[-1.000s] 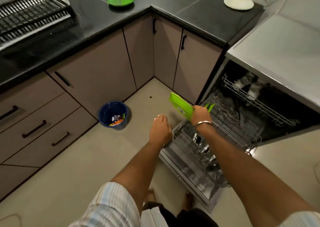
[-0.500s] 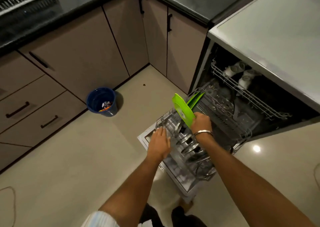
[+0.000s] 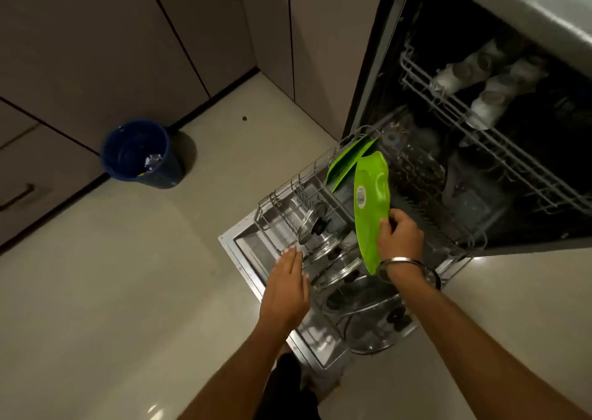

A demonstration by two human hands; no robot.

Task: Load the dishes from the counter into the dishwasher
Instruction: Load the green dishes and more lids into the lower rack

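Head view: looking down at an open dishwasher (image 3: 378, 67) with the lower rack (image 3: 320, 169) pulled out over the door (image 3: 246, 246).
Right hand (image 3: 399, 237): gripping a green plate (image 3: 370, 201) by its near edge, thumb on the face with the sticker, the other fingers curled round the back. Metal bangle (image 3: 400, 261) on the wrist.
Plate: held on edge, nearly upright, over the middle of the lower rack. Can't tell if its bottom edge is touching the wires.
Other green plates (image 3: 344, 166): already standing in the rack near its far left corner, just behind the held one.
Left hand (image 3: 286, 286): flat, fingers straight and together, holding nothing, at the near left edge of the rack. Can't tell if it's actually touching it.
Lids (image 3: 317, 224): a few glass lids with dark knobs standing in a row along the near part of the rack.
Upper rack (image 3: 480, 137): still inside the machine, some pale cups (image 3: 480, 80) on it, pretty blurry.
Bin (image 3: 141, 153): blue, on the floor (image 3: 112, 275) to the left, by the cabinets (image 3: 96, 51), bits of rubbish inside.
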